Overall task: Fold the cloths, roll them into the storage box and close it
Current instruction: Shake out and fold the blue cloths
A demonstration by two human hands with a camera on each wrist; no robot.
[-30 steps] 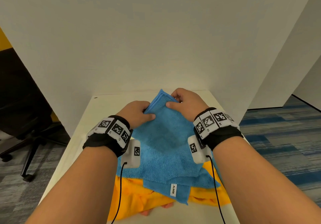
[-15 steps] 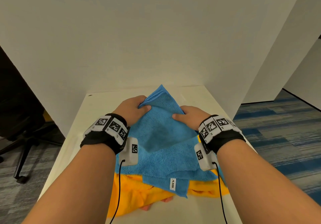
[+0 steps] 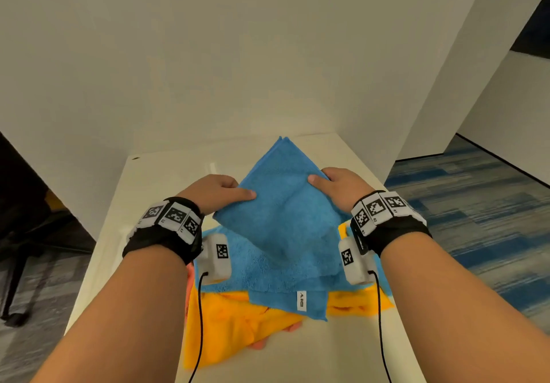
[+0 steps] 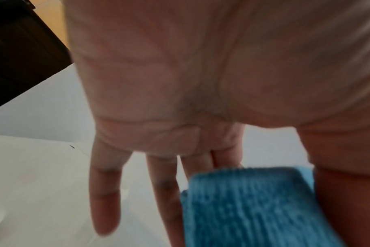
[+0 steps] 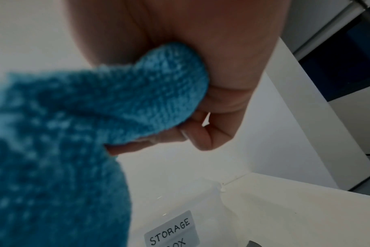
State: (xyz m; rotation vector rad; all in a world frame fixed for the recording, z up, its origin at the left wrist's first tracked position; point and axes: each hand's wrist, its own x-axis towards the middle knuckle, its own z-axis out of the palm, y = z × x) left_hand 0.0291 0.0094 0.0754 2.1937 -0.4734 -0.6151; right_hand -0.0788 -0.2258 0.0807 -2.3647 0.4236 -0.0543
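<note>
I hold a folded blue cloth [image 3: 285, 219] stretched between both hands a little above the table [image 3: 154, 192], its far corner pointing away from me. My left hand [image 3: 238, 193] pinches its left edge, thumb on top and fingers beneath. My right hand [image 3: 320, 179] grips the right edge, and the right wrist view shows the fingers curled round the blue cloth [image 5: 74, 133]. A clear storage box [image 5: 171, 232] with a "STORAGE BOX" label lies below the right hand; the head view does not show it. A second blue cloth [image 3: 262, 275] lies on an orange cloth [image 3: 232, 323] under my wrists.
A pink cloth [image 3: 262, 344] peeks from under the orange one. White partition walls [image 3: 268, 70] close off the table's back and right side. An office chair [image 3: 18, 263] stands on the floor to the left. Blue carpet [image 3: 476, 219] lies to the right.
My hands were together at the cloth's far corner; they have slid apart to its left and right edges, and the cloth is now spread wider between them.
</note>
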